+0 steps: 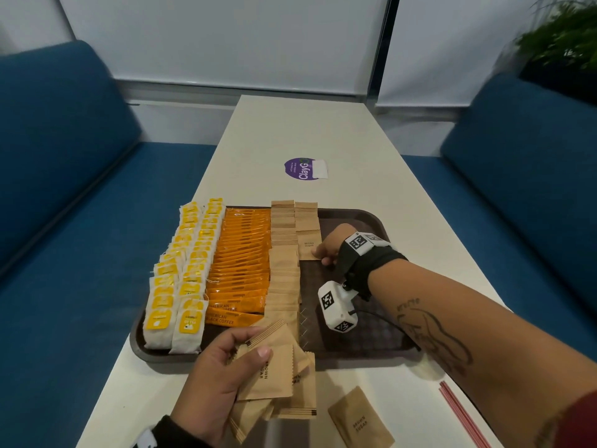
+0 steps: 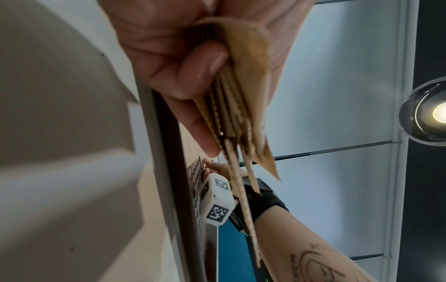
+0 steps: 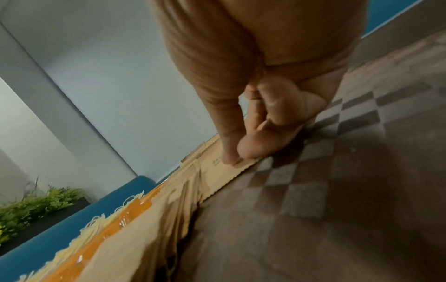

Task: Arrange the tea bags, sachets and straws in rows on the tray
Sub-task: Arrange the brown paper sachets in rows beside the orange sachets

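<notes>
Laying a sugar sachet (image 1: 308,245) at the tray's (image 1: 371,221) 1 o'clock, right hand (image 1: 331,244) pinching it; left hand (image 1: 213,376) grips the spare stack (image 1: 277,376). Next sachet likely overlaps just nearer.

Café booth: blue benches (image 1: 64,150), long table (image 1: 290,130), sachet tray (image 1: 365,347).

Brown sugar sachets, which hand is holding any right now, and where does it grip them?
The left hand grips a fanned bunch of brown sugar sachets by their left ends. The right hand pinches the near right corner of one sachet on the tray.
</notes>
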The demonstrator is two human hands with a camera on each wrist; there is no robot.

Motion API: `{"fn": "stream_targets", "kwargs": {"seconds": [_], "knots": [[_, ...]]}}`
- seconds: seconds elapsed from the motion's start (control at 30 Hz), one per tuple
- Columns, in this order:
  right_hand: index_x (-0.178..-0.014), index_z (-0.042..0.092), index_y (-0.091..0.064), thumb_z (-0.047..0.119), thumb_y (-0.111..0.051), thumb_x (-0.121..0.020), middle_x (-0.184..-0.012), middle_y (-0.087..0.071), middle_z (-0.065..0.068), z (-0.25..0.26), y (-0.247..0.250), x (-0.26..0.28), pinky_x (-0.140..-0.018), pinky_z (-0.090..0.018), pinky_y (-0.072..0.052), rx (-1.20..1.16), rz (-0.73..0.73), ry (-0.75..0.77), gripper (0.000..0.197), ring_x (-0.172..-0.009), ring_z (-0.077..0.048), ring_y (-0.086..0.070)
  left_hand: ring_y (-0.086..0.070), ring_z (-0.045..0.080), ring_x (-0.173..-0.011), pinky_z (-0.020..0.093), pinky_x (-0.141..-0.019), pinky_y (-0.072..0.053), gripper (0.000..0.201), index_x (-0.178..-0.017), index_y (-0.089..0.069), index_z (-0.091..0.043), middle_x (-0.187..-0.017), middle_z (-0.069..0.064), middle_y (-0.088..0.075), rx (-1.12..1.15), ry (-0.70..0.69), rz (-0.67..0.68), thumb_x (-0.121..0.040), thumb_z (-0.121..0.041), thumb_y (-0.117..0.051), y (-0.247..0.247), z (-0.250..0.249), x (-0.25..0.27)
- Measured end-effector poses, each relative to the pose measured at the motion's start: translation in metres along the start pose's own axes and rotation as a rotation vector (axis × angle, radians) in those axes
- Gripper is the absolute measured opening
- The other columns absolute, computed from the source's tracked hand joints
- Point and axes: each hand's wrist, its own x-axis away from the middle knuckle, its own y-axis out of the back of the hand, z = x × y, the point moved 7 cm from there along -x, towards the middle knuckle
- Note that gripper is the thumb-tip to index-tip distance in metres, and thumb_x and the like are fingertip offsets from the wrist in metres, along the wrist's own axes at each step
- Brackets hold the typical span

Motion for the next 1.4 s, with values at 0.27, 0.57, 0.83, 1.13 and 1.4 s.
{"fn": "stream_targets", "kwargs": {"seconds": [0.27,0.57,0.83,1.13,1.4], "knots": [[-0.087,0.013,-0.061,0.028,-0.068,-0.085,-0.075,-0.060,0.001,0.023,0.018,0.060,-0.055,-0.022,-0.042,0.019,-0.043,0.387,0.016,-0.064,-0.010,-0.053,-0.068,0.029,-0.077,0.032,-0.054,-0.056,0.030,-0.094,-0.065,-0.009,-0.091,0.014,-0.073,-0.009,-0.066,0.001,-0.064,-0.004,-0.068,-0.003,-0.008,0.003],[-0.088,0.011,-0.067,0.022,-0.071,-0.082,-0.087,-0.070,-0.003,-0.020,-0.042,0.170,-0.080,-0.032,-0.055,0.017,0.286,0.563,0.013,-0.082,-0.015,-0.065,-0.069,0.020,-0.083,0.025,-0.062,-0.054,0.039,-0.086,-0.071,-0.018,-0.093,0.004,-0.074,-0.106,-0.195,0.041,-0.048,-0.015,-0.081,-0.022,-0.020,0.008],[-0.081,0.011,-0.060,0.016,-0.065,-0.087,-0.061,-0.062,0.000,-0.053,-0.039,0.170,-0.050,-0.020,-0.046,-0.584,0.203,0.459,0.009,-0.044,-0.006,-0.049,-0.068,0.023,-0.079,0.028,-0.061,-0.054,0.034,-0.087,-0.070,-0.015,-0.093,0.009,-0.073,-0.104,-0.193,0.067,-0.056,-0.012,-0.082,-0.034,-0.010,0.016],[-0.073,0.017,-0.060,0.012,-0.067,-0.085,-0.084,-0.069,-0.005,-0.055,-0.047,0.162,-0.055,-0.020,-0.051,-0.503,0.276,0.448,0.014,-0.072,-0.017,-0.063,-0.070,0.023,-0.078,0.029,-0.062,-0.056,0.047,-0.095,-0.066,-0.009,-0.094,0.010,-0.074,-0.076,-0.200,0.083,-0.050,-0.018,-0.079,-0.029,-0.013,0.008],[-0.108,0.004,-0.061,0.011,-0.067,-0.085,-0.101,-0.072,-0.009,-0.043,-0.058,0.152,-0.055,-0.023,-0.050,-0.431,0.365,0.444,0.025,-0.083,-0.020,-0.069,-0.068,0.026,-0.083,0.034,-0.067,-0.053,0.046,-0.079,-0.073,-0.017,-0.095,0.012,-0.073,-0.068,-0.189,0.051,-0.037,-0.033,-0.082,-0.018,-0.012,-0.002]]}}
